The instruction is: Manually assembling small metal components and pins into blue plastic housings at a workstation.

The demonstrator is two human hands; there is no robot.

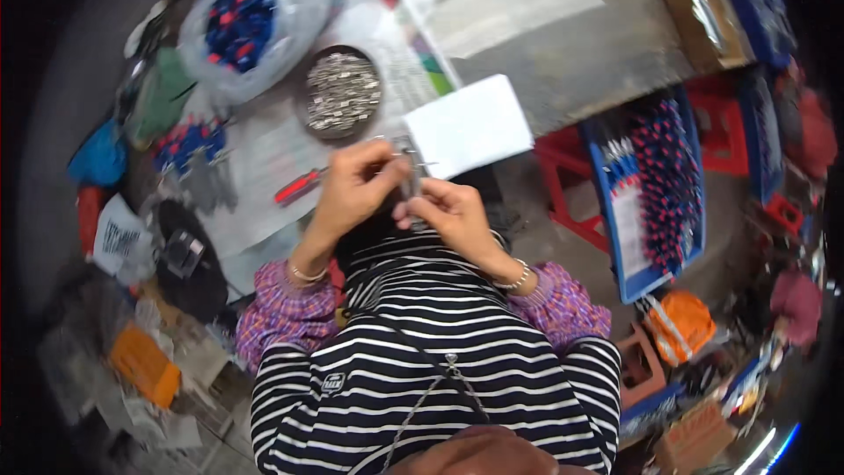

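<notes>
Near the table's front edge, my left hand (356, 186) is closed in a pinch at a thin grey metal piece (411, 164), too blurred to name closely. My right hand (453, 218) sits just below and to the right, thumb and fingers pinched together at the lower end of the same piece. Beyond my left hand stands a dark round bowl (371, 116) full of small silvery metal parts (341, 91). A red-handled tool (297, 186) lies left of that hand, its far end hidden. Past my right hand is a white sheet or flat box (470, 127).
A clear plastic bag (303, 4) of blue and red parts stands far left, with blue-and-red grips (192, 142) nearer. To the right, a blue crate (626, 286) of similar pieces rests by a red stool (563, 180). A brown carton (681, 13) sits at the far right.
</notes>
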